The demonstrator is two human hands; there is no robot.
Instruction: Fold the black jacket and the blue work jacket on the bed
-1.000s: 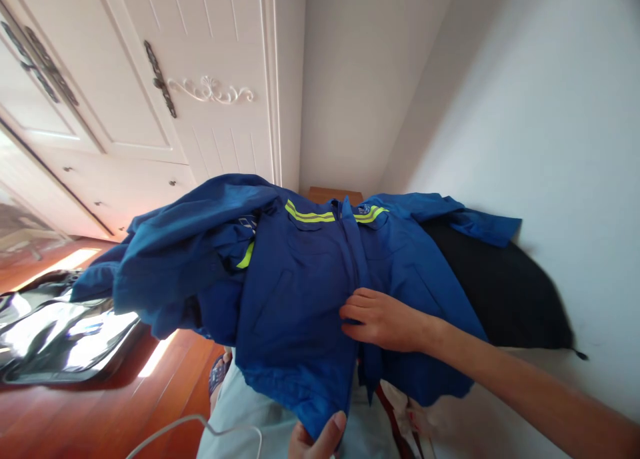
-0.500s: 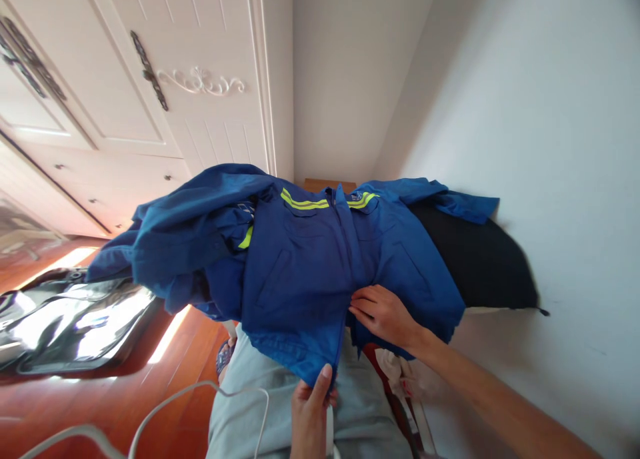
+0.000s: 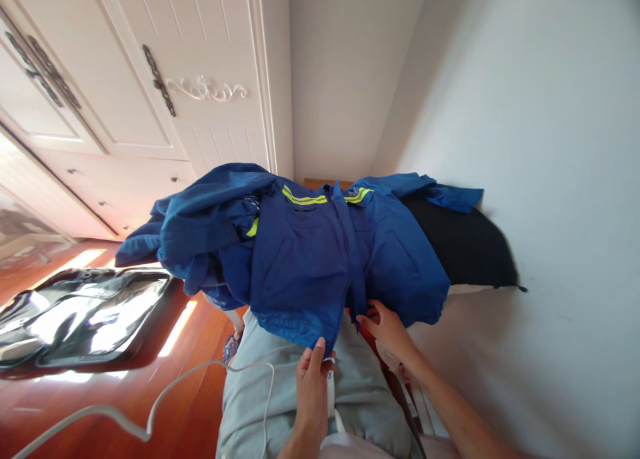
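Note:
A blue work jacket [image 3: 305,259] with yellow-green stripes across the chest lies spread in front of me, its front open and its two edges apart near the hem. My left hand [image 3: 314,372] pinches the bottom corner of the left front panel, thumb on top, just above my lap. At the lower edge of the right front panel is my right hand [image 3: 385,327], its thumb and fingers closed on the placket's bottom end. The zipper's own parts are too small to make out. Under the right sleeve shows a black cloth item [image 3: 455,245].
More blue clothing [image 3: 200,225] is heaped at the left. An open suitcase [image 3: 100,319] with shiny contents lies on the wooden floor [image 3: 175,405]. A white cable [image 3: 165,392] runs across to my lap. A white wardrobe [image 3: 220,39] and a pale wall [image 3: 525,112] stand around.
My right hand has moved down along the placket to its bottom end, and the right front edge now hangs straighter. The left hand keeps its pinch on the corner. The view has shifted slightly.

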